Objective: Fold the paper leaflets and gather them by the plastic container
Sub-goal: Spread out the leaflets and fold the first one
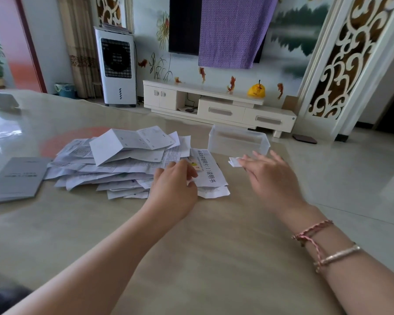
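Observation:
A loose pile of unfolded paper leaflets [123, 160] lies on the table, left of centre. My left hand [175, 187] rests at the pile's right edge, its curled fingers and thumb pinching a white leaflet [208, 171] printed with large black characters. A clear plastic container [238, 139] stands behind and to the right. Just in front of the container lies a small folded leaflet [234, 161]. My right hand [271, 178] hovers beside it with fingers stretched out, the fingertips at the folded leaflet's right edge.
A grey booklet [16, 178] lies at the table's left. The beige glossy table [191, 246] ends to the right of the container. Beyond it stand a white TV cabinet [218, 105] and a white air cooler [117, 67].

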Tool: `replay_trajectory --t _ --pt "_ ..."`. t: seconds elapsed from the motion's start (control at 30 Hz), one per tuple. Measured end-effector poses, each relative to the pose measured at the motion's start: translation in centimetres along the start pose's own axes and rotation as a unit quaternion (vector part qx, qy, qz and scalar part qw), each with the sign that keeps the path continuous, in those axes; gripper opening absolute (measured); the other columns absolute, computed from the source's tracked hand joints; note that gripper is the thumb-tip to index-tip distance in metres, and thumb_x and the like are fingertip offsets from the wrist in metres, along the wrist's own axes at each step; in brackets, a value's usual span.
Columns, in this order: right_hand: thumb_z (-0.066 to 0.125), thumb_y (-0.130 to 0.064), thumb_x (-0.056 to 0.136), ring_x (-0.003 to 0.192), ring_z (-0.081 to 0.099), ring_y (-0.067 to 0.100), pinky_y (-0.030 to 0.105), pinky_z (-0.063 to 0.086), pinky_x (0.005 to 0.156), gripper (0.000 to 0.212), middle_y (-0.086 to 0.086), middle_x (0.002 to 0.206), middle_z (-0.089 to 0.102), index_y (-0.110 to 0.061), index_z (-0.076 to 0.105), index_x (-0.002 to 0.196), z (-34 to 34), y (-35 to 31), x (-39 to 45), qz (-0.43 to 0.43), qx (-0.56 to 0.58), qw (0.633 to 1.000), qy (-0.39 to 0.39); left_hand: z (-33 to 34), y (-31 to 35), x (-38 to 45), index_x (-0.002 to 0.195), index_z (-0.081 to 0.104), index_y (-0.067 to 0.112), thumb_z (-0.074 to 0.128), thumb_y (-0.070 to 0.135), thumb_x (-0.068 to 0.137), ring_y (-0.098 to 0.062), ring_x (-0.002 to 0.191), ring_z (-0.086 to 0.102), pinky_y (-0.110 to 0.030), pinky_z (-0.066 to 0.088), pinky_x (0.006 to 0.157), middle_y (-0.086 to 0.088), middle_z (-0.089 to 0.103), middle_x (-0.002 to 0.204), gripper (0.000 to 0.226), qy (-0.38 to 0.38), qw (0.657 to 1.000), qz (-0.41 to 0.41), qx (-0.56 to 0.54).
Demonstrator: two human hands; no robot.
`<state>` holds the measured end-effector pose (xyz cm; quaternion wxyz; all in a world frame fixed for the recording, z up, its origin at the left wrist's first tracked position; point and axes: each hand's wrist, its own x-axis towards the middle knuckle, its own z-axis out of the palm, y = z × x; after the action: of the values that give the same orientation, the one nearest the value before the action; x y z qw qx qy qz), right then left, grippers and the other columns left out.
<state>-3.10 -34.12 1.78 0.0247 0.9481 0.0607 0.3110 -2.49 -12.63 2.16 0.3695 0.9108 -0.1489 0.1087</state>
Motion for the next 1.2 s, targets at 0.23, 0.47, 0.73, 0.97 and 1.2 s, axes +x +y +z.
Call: replay_trajectory --t 0.23,0.47,0.73,0.97,1.2 --pt "0.021 -0.031 0.103 0.148 0.002 0.015 0.049 0.000 0.118 0.050 -0.007 0.160 0.010 -0.023 0.014 0.153 1.7 -1.1 1.5 0.069 0.031 0.953 -0.292 -1.8 -1.0 0.7 0.118 0.050 0.025 0.044 0.018 0.094 -0.023 0.121 0.030 -0.032 0.030 0.097 0.007 0.048 0.124 0.026 -0.014 0.998 -0.026 0.057" --pt "0.033 -0.022 0.101 0.145 0.016 0.011 0.035 0.011 0.118 0.043 -0.001 0.153 0.033 -0.018 0.039 0.144 -1.5 -4.6 2.4 0.037 0.138 0.981 -0.131 -5.2 -2.6 0.7 0.120 0.052 0.025 0.046 0.019 0.094 -0.021 0.119 0.034 -0.030 0.030 0.096 0.005 0.049 0.127 0.027 0.010 0.998 -0.040 0.054" --pt "0.052 -0.026 0.096 0.125 0.046 0.019 0.030 0.031 0.104 0.035 0.001 0.133 0.055 -0.016 0.053 0.129 -1.0 -12.9 6.9 -0.067 0.191 0.972 -0.119 -9.8 -6.4 -0.2 0.115 0.055 0.023 0.045 0.016 0.089 -0.026 0.118 0.040 -0.035 0.038 0.097 0.001 0.054 0.122 0.029 0.040 0.991 -0.111 0.060" --pt "0.054 -0.019 0.093 0.129 0.042 0.024 0.033 0.029 0.106 0.052 0.006 0.140 0.049 -0.016 0.039 0.143 1.8 -19.7 12.0 -0.126 0.145 0.975 -0.115 -11.9 -10.0 -0.2 0.117 0.053 0.024 0.044 0.016 0.085 -0.023 0.124 0.035 -0.032 0.031 0.098 0.003 0.053 0.126 0.033 0.036 0.985 -0.156 0.071" --pt "0.039 -0.011 0.095 0.092 0.063 0.032 0.038 0.050 0.075 0.034 0.011 0.099 0.068 -0.018 0.061 0.120 4.2 -21.2 13.0 -0.095 0.113 0.985 -0.095 -13.4 -10.5 -0.6 0.118 0.054 0.022 0.044 0.018 0.088 -0.023 0.123 0.040 -0.034 0.037 0.101 0.003 0.055 0.123 0.031 0.027 0.986 -0.160 0.039"
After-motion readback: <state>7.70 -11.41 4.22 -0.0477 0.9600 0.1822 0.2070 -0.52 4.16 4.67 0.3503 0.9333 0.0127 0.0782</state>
